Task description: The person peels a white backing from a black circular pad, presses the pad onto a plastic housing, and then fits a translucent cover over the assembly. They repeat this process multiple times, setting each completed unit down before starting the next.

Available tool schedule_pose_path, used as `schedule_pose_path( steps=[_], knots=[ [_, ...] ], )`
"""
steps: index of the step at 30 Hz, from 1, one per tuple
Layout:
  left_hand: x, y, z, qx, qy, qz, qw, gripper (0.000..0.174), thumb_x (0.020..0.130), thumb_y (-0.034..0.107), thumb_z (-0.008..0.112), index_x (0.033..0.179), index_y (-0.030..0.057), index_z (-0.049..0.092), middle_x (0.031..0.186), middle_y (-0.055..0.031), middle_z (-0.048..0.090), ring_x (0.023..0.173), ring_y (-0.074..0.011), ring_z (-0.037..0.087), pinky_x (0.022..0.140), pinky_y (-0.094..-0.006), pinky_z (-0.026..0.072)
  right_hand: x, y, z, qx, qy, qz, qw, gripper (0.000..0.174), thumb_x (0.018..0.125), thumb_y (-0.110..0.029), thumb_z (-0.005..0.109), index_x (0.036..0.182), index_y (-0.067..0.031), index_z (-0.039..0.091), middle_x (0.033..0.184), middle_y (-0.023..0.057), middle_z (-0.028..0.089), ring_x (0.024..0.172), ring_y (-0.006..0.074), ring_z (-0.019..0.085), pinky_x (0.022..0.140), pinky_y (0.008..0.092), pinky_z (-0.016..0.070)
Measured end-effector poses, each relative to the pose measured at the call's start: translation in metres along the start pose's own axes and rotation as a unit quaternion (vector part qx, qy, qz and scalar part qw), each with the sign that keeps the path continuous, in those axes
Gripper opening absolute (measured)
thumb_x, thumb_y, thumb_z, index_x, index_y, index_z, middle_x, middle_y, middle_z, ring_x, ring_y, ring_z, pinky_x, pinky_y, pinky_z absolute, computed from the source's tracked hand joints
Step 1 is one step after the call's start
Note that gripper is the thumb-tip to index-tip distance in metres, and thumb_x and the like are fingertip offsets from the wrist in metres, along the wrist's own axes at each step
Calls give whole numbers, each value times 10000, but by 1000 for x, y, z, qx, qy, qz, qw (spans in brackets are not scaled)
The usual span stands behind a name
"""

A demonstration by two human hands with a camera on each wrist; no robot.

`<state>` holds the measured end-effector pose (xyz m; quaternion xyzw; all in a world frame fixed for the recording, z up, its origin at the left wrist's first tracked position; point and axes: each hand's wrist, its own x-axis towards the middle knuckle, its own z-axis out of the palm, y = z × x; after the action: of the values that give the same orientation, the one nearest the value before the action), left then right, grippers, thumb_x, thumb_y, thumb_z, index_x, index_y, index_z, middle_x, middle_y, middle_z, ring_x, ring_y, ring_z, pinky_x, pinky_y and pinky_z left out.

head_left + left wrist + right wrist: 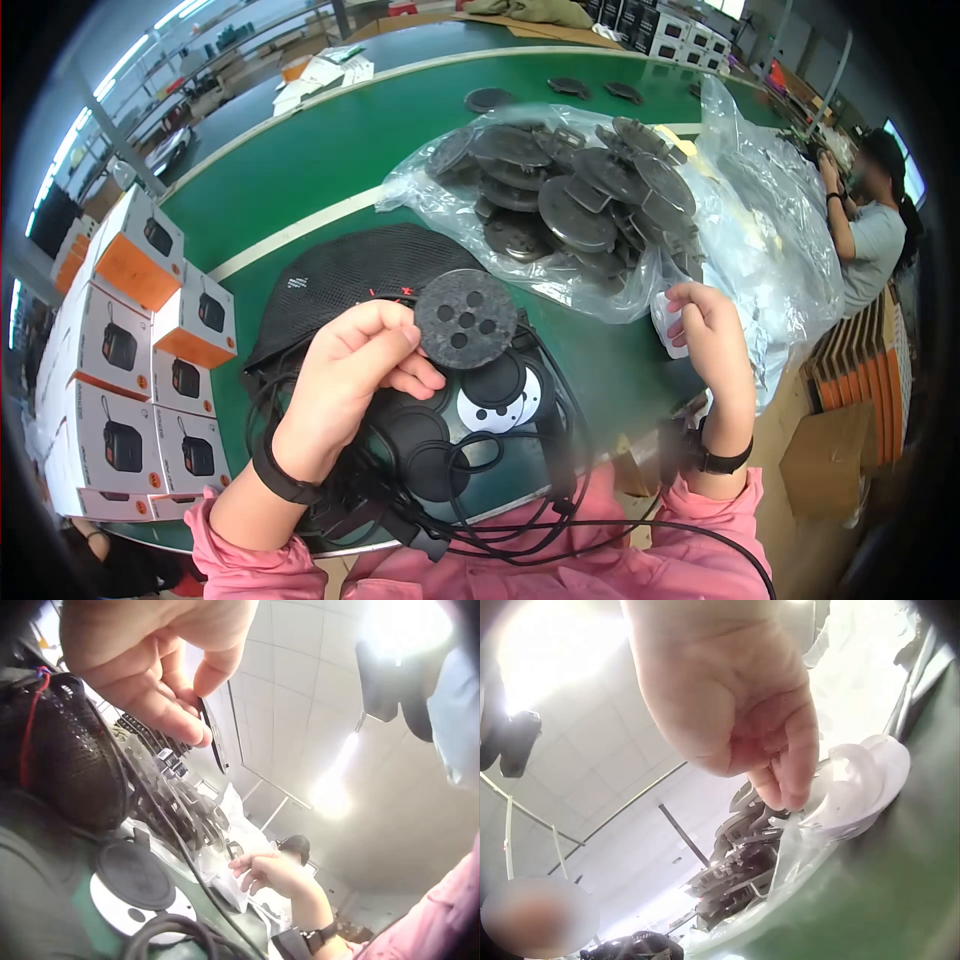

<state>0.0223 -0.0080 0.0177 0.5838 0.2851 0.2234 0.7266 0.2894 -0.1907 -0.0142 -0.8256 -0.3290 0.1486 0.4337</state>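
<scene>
My left hand (350, 365) pinches a dark round disc (466, 319) by its edge, between thumb and fingers. The disc's speckled grey face has several round holes and is turned up to the head view; the left wrist view catches the disc (214, 739) nearly edge-on. My right hand (712, 335) is held out to the right, fingers loosely bent, beside a white curved piece (668, 325) at the edge of the clear plastic bag. In the right wrist view its fingertips are right by the curled white pieces (862, 780). Below the left hand lie black discs (437, 470) and white discs with holes (490, 408).
The clear bag (620, 300) bears a heap of dark round plastic parts (578, 214). A black mesh bag (370, 270) and looped black cables (500, 540) lie close in front. White-and-orange boxes (120, 435) are stacked at left. Another person (875, 220) is at the right.
</scene>
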Motion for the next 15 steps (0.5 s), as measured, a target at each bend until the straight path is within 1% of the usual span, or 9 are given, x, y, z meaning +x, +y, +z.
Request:
schedule_pose_path(
  steps=[2, 4, 5, 7, 8, 10, 11, 13, 15],
  knots=[
    [-2, 4, 2, -12, 3, -10, 1000, 103, 835, 117, 469, 829, 22, 508, 670, -113, 593, 584, -160, 605, 528, -230, 499, -1, 1, 2, -5, 1, -9, 1000, 239, 754, -27, 407, 919, 37, 568, 778, 124, 583, 599, 172, 578, 583, 279, 452],
    [-3, 7, 5, -74, -32, -43, 996, 103, 845, 101, 472, 845, 10, 521, 706, -89, 587, 611, -162, 612, 539, -221, 502, -5, -3, 4, -20, 30, -50, 998, 207, 767, -38, 430, 901, 41, 567, 782, 128, 580, 637, 168, 586, 574, 278, 454],
    [-3, 10, 6, -74, -34, -40, 996, 103, 845, 101, 472, 845, 10, 521, 706, -89, 587, 611, -162, 612, 539, -221, 502, -6, -5, 3, -20, 33, -52, 998, 207, 767, -38, 430, 901, 41, 567, 782, 128, 580, 637, 168, 586, 574, 278, 454],
    [-3, 18, 7, -106, -95, -132, 981, 127, 838, 106, 451, 837, -1, 520, 696, -100, 590, 579, -171, 608, 513, -227, 500, -8, -10, 2, -120, 89, -222, 964, 197, 741, -29, 510, 920, 26, 573, 817, 128, 582, 683, 189, 589, 610, 298, 461],
    [-3, 21, 10, -103, -96, -129, 981, 127, 838, 106, 451, 837, -1, 520, 696, -100, 590, 579, -171, 608, 513, -227, 500, -13, -17, 3, -119, 93, -223, 963, 197, 741, -29, 510, 920, 26, 573, 817, 128, 582, 683, 189, 589, 610, 298, 461],
    [-2, 26, 21, -72, -139, -186, 970, 138, 819, 104, 446, 838, -13, 517, 686, -94, 584, 534, -169, 595, 475, -233, 490, -27, -39, 6, 2, 44, -283, 958, 276, 690, -20, 597, 964, 8, 572, 924, 138, 583, 797, 244, 584, 706, 331, 456],
    [-3, 32, 31, -40, -133, -212, 967, 144, 808, 104, 448, 830, -20, 518, 673, -87, 576, 503, -165, 582, 447, -240, 478, -33, -46, 8, 15, 18, -342, 939, 321, 673, -24, 621, 988, 3, 566, 972, 140, 574, 840, 267, 573, 735, 342, 449],
    [1, 34, 46, -22, -181, -249, 951, 153, 806, 117, 457, 820, -18, 527, 658, -86, 565, 498, -168, 577, 443, -242, 473, -37, -53, 13, 23, -20, -461, 887, 387, 652, -36, 648, 1023, 2, 549, 1068, 152, 548, 946, 304, 537, 786, 354, 433],
    [7, 36, 59, -9, -206, -264, 942, 156, 805, 122, 459, 819, -17, 530, 652, -84, 561, 499, -169, 577, 442, -243, 473, -38, -52, 12, 61, -46, -496, 865, 325, 633, 16, 603, 957, 2, 578, 986, 145, 572, 895, 287, 558, 749, 347, 444]
  ],
)
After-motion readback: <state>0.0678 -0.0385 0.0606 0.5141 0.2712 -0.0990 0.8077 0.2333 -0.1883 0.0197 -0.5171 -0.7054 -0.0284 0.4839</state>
